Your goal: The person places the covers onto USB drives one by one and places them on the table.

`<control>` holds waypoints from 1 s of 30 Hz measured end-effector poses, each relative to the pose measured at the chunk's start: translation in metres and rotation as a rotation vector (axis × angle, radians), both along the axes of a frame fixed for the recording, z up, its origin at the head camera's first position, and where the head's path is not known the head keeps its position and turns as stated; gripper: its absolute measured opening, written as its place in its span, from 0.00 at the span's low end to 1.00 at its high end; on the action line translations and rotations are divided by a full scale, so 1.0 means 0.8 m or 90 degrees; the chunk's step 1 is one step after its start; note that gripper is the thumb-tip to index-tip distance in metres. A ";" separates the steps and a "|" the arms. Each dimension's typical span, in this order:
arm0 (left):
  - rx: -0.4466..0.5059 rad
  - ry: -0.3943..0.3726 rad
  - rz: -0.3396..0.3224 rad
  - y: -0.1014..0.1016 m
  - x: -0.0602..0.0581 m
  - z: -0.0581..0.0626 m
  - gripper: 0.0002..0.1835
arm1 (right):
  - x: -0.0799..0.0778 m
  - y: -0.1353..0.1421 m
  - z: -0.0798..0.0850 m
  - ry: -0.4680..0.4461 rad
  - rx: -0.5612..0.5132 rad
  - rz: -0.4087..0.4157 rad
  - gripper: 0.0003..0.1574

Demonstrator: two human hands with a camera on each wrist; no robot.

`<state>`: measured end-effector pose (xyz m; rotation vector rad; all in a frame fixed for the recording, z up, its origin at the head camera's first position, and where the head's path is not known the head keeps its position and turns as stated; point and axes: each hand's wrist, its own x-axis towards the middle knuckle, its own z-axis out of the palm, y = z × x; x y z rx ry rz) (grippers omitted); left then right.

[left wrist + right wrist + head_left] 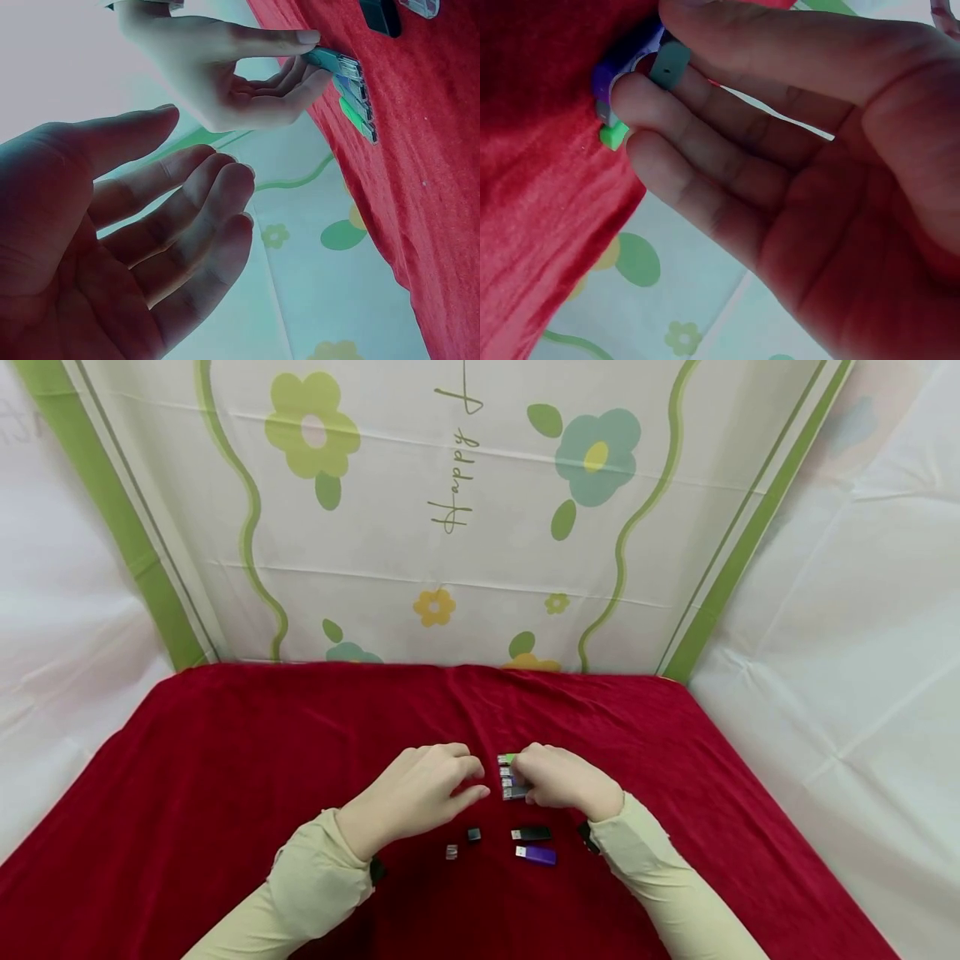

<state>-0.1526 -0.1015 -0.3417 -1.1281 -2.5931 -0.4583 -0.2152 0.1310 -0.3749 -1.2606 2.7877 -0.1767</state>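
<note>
My right hand (566, 781) pinches a dark grey-green USB stick (327, 58) between thumb and fingers, at the near end of a row of capped sticks. In that row lie a green stick (613, 135) at the far end, a greyish one (506, 772) and a purple-blue one (622, 64). Clear caps cover their plugs, which point left. My left hand (420, 789) hovers left of the row with loosely bent fingers and nothing in it. Nearer to me lie a black USB stick (534, 833) and a purple USB stick (538, 855), both with bare metal plugs.
Left of the two uncapped sticks are a dark cap (474, 834) and a clear cap (452, 852). Red cloth (300, 743) covers the table. A white curtain (495, 543) with printed flowers hangs behind it, and white sheets flank both sides.
</note>
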 end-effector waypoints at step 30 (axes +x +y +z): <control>-0.018 -0.029 0.004 0.002 0.003 0.004 0.07 | 0.035 0.019 0.008 0.063 0.041 0.073 0.21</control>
